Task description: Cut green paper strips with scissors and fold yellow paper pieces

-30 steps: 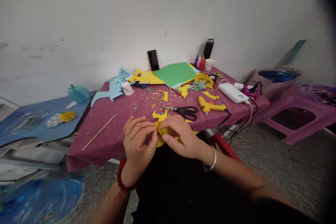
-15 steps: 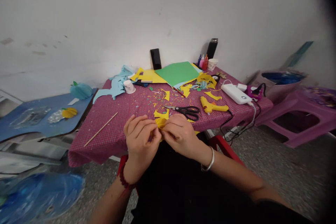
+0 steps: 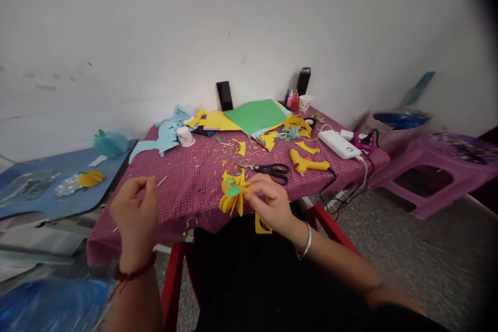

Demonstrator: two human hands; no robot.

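My right hand (image 3: 270, 205) pinches a yellow folded paper fruit (image 3: 232, 193) with a small green leaf on it, held above the near edge of the table (image 3: 187, 181). My left hand (image 3: 135, 215) is off to the left, fingers closed over a thin wooden stick (image 3: 162, 181) that lies on the red checked cloth. A yellow paper scrap (image 3: 261, 224) rests on my lap below the right hand.
Black scissors (image 3: 270, 169), a yellow glue gun (image 3: 305, 162), a white power bank (image 3: 337, 143), green paper (image 3: 257, 114), yellow sheets, blue paper scraps (image 3: 167, 135) and a paper cup (image 3: 185, 136) lie on the table. A pink stool (image 3: 431, 174) stands right; a blue board (image 3: 50, 181) with paper fruits left.
Both hands were together on the yellow paper piece. My left hand has let go and moved left to the wooden stick; the right hand alone holds the paper fruit.
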